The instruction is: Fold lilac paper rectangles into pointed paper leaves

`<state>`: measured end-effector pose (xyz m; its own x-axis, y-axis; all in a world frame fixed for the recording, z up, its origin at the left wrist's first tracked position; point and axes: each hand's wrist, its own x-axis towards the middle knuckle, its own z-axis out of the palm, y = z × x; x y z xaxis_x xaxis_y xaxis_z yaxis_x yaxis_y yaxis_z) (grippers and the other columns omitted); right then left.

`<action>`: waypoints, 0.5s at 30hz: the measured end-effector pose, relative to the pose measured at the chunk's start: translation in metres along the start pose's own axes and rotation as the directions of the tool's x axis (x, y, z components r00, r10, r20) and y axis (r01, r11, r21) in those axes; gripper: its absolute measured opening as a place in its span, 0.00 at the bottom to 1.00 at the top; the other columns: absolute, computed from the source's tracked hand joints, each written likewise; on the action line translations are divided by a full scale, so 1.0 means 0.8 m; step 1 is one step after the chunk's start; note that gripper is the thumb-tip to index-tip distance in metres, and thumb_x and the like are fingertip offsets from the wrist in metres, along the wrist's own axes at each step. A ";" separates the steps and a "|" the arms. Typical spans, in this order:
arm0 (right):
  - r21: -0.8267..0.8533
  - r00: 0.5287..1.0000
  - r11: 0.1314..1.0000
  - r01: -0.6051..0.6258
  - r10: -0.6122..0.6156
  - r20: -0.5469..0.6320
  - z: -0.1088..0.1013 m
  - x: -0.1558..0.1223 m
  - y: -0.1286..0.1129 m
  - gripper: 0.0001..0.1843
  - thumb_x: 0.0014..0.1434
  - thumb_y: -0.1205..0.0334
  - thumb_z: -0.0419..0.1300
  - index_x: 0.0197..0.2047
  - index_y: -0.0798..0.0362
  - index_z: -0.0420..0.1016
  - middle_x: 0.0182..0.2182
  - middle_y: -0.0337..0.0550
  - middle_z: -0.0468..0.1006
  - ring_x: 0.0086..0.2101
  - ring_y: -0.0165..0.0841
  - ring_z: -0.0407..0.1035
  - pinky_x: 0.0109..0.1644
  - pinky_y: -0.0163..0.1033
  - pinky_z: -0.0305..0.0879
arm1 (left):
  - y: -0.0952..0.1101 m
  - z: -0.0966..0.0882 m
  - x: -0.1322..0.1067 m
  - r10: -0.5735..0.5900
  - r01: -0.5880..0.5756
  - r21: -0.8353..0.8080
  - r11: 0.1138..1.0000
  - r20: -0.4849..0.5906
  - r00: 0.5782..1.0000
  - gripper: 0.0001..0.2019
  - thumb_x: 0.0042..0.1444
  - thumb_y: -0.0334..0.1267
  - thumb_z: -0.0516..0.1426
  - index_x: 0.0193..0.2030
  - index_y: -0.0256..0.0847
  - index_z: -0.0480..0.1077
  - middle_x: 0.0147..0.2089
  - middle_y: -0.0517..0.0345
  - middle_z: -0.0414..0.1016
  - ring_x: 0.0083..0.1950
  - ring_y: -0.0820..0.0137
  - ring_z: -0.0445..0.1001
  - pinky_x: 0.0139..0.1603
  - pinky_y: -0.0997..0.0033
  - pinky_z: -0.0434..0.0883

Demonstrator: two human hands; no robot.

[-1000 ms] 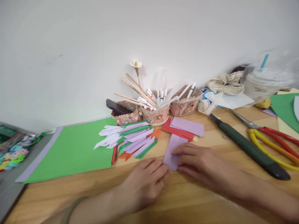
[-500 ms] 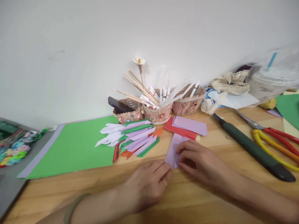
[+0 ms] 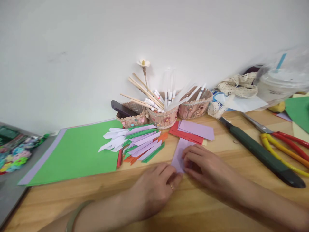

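A purple paper strip [image 3: 180, 156] lies on the wooden table between my hands. My left hand [image 3: 158, 188], with a ring on one finger, is closed at the strip's near left corner. Along the strip's right edge, the fingers of my right hand [image 3: 202, 164] are curled and pinched against the paper. Both hands partly cover the strip's near end. Just beyond it rest more purple strips [image 3: 199, 129] on top of red strips [image 3: 193, 138]. To the left lies a pile of folded paper pieces [image 3: 142, 141] in white, purple, green and orange.
Green paper sheets [image 3: 77, 154] lie at the left. Decorated baskets [image 3: 166, 118] holding sticks and markers stand against the wall. At the right are a dark green-handled tool [image 3: 263, 151], scissors [image 3: 285, 141], lace ribbon [image 3: 238, 85] and a lidded cup [image 3: 280, 83].
My left fingers have shifted slightly right along the strip's near end. My right hand has barely moved.
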<state>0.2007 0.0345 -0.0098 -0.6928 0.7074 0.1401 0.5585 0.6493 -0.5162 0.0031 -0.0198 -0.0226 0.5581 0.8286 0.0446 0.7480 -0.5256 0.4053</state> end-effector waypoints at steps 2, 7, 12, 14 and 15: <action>-0.014 0.999 1.000 0.025 -0.024 0.022 -0.003 0.000 -0.001 0.06 0.59 0.71 0.53 0.32 0.56 0.69 0.33 0.47 0.72 0.35 0.36 0.66 0.37 0.42 0.66 | 0.001 -0.002 0.001 -0.038 0.039 -0.048 0.998 0.013 0.999 0.08 0.68 0.38 0.47 0.42 0.41 0.65 0.41 0.60 0.72 0.46 0.69 0.71 0.50 0.66 0.70; -0.040 0.975 0.978 0.204 -0.200 0.096 -0.021 -0.003 -0.004 0.13 0.63 0.70 0.50 0.40 0.51 0.75 0.44 0.47 0.74 0.43 0.37 0.68 0.45 0.45 0.67 | 0.000 -0.003 0.000 -0.041 0.041 -0.047 0.998 0.016 0.999 0.08 0.68 0.38 0.47 0.44 0.41 0.66 0.43 0.59 0.73 0.47 0.69 0.71 0.50 0.66 0.69; -0.011 0.912 0.951 0.310 -0.294 0.285 -0.038 -0.009 0.006 0.20 0.60 0.74 0.51 0.52 0.49 0.72 0.53 0.47 0.72 0.53 0.39 0.64 0.53 0.49 0.65 | 0.000 -0.004 0.001 -0.082 0.086 -0.084 0.993 0.041 0.996 0.10 0.68 0.40 0.47 0.44 0.41 0.66 0.43 0.59 0.73 0.46 0.69 0.71 0.49 0.67 0.69; 0.000 0.899 0.947 0.321 -0.305 0.315 -0.039 -0.011 0.012 0.23 0.59 0.76 0.51 0.54 0.49 0.70 0.56 0.47 0.69 0.56 0.39 0.61 0.56 0.48 0.63 | 0.001 -0.006 0.002 -0.129 0.135 -0.139 0.981 0.053 0.990 0.09 0.67 0.41 0.48 0.43 0.42 0.66 0.43 0.59 0.72 0.47 0.69 0.71 0.50 0.67 0.69; 0.002 0.898 0.947 0.320 -0.304 0.319 -0.039 -0.012 0.014 0.24 0.58 0.77 0.50 0.55 0.49 0.70 0.57 0.47 0.69 0.57 0.39 0.61 0.57 0.48 0.62 | 0.002 -0.008 0.002 -0.153 0.162 -0.165 0.973 0.062 0.986 0.09 0.67 0.41 0.48 0.42 0.42 0.67 0.43 0.59 0.72 0.47 0.69 0.72 0.50 0.67 0.69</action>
<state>0.2275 0.0438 0.0096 -0.9371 0.3487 0.0129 0.3068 0.8410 -0.4456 0.0031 -0.0180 -0.0161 0.4582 0.8857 -0.0751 0.7585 -0.3455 0.5525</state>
